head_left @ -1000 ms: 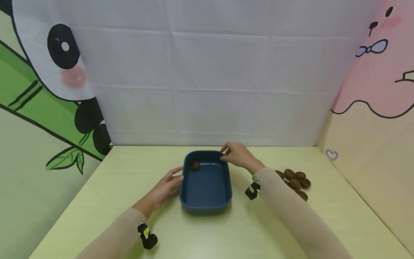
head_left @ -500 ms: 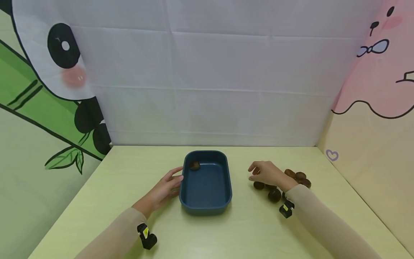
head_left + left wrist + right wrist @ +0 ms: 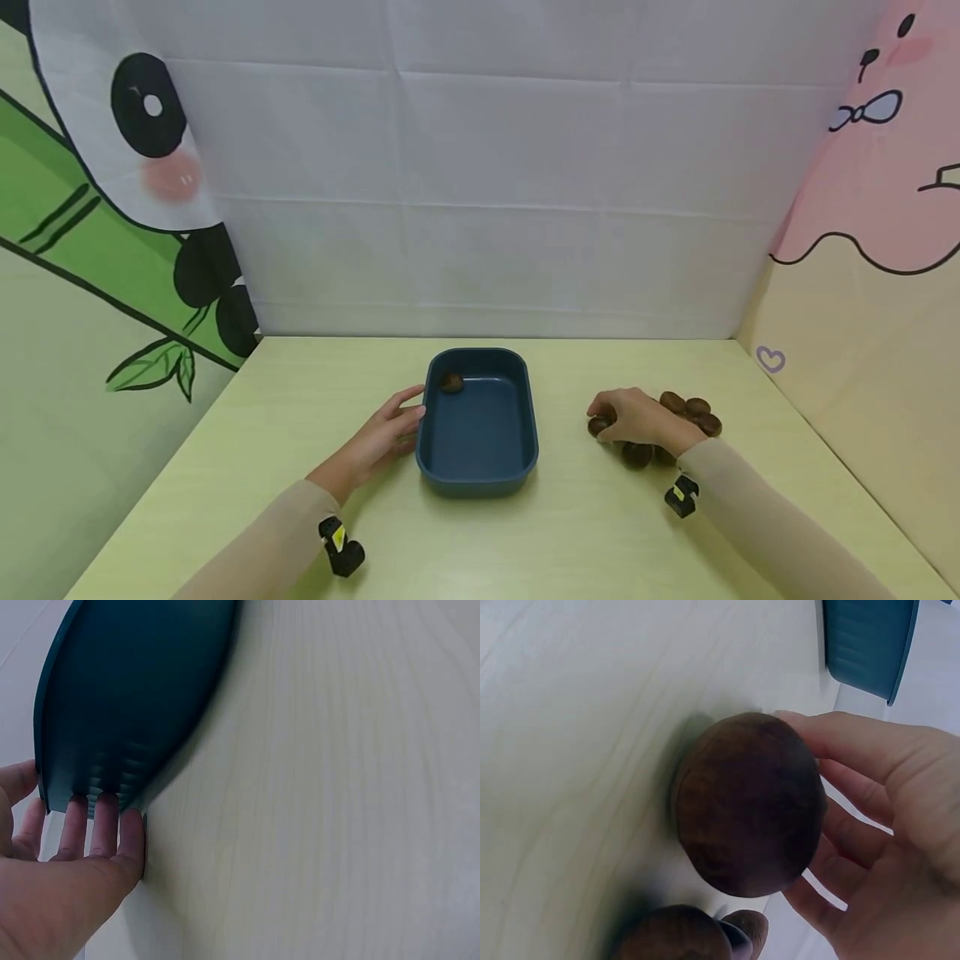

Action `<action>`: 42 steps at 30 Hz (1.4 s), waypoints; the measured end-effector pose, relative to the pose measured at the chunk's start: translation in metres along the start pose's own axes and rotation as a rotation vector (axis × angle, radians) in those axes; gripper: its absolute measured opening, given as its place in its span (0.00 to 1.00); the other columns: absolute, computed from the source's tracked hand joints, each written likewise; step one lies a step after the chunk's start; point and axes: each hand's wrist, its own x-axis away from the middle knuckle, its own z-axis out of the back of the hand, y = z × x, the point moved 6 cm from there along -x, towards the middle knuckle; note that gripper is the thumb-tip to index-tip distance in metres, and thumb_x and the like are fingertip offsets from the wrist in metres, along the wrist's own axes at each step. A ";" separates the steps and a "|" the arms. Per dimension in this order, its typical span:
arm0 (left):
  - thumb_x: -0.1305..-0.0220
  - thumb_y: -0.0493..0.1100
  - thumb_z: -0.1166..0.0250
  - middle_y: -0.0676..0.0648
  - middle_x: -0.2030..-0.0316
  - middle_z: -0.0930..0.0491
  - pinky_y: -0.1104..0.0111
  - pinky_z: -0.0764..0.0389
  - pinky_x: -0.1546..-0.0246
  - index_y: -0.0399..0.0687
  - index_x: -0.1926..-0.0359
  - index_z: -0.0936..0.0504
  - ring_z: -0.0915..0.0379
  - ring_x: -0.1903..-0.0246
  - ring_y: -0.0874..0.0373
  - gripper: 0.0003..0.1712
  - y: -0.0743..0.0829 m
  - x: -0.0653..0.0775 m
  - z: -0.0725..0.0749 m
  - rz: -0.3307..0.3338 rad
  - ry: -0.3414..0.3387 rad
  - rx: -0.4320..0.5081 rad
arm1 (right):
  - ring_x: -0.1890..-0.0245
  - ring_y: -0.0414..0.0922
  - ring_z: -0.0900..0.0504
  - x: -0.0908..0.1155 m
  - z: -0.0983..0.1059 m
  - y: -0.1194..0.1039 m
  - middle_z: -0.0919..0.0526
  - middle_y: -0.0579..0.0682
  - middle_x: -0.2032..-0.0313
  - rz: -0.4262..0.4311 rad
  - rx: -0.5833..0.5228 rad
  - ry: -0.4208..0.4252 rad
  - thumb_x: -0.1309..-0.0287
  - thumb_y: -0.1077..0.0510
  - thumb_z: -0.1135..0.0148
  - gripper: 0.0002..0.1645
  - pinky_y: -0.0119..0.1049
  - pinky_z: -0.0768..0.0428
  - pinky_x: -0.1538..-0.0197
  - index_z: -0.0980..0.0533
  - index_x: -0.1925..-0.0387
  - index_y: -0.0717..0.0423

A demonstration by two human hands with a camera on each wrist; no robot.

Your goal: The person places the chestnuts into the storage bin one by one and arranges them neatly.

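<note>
A dark blue rectangular container [image 3: 480, 487] stands on the table with one brown chestnut [image 3: 451, 383] inside, near its far left corner. My left hand [image 3: 381, 442] rests its extended fingertips against the container's left side; the left wrist view shows those fingers [image 3: 105, 825] touching the ribbed wall. To the right, my right hand [image 3: 637, 417] curls thumb and fingers round a chestnut [image 3: 598, 426] at the left end of a loose pile. In the right wrist view, a large near chestnut [image 3: 750, 806] covers the fingertips of that hand [image 3: 885, 825].
Several more chestnuts [image 3: 697, 408] lie beyond and beside the right hand, some partly covered by it. The pale wooden table [image 3: 480, 550] meets a white cloth backdrop [image 3: 495, 208] at its far edge, with printed side panels left and right.
My right hand has moved from the container's far right corner rightward to the pile, and its fingers have come down round a chestnut. The left hand and container have stayed put.
</note>
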 end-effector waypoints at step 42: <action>0.20 0.45 0.49 0.33 0.30 0.40 0.46 0.35 0.34 0.53 0.22 0.48 0.35 0.34 0.39 0.32 -0.001 -0.001 -0.001 -0.002 0.005 -0.002 | 0.53 0.46 0.17 -0.073 0.038 -0.108 0.16 0.48 0.52 0.163 -0.085 0.022 0.40 0.55 0.28 0.24 0.41 0.19 0.51 0.20 0.44 0.58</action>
